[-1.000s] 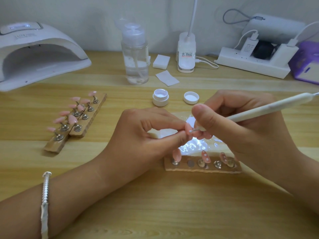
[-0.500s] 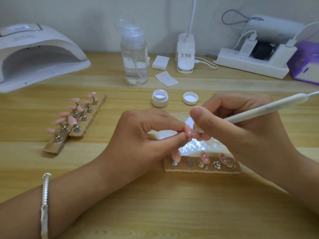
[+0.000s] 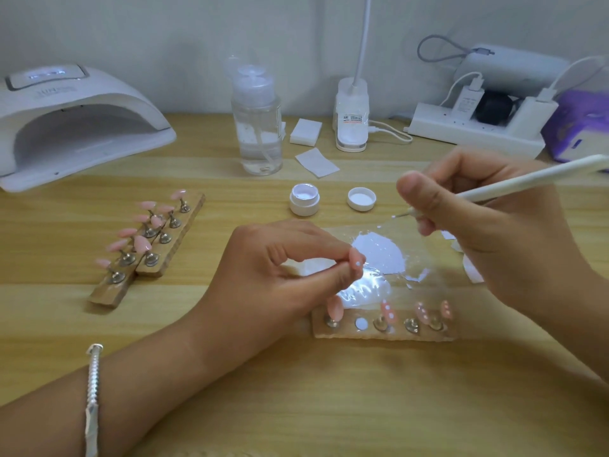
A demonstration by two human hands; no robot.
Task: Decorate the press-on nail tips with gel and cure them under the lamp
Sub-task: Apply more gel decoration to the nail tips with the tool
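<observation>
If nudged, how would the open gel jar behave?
The gel jar looks squat, so it would probably slide rather than tip. Small, so likely light and easily shifted. Its lid lies beside it, so gel could smear out.

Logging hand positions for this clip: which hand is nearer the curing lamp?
Left. The left hand, pinching a nail tip, is at mid-table, to the right of the lamp and nearer the camera; the right hand, holding the pen, is even farther right.
</observation>
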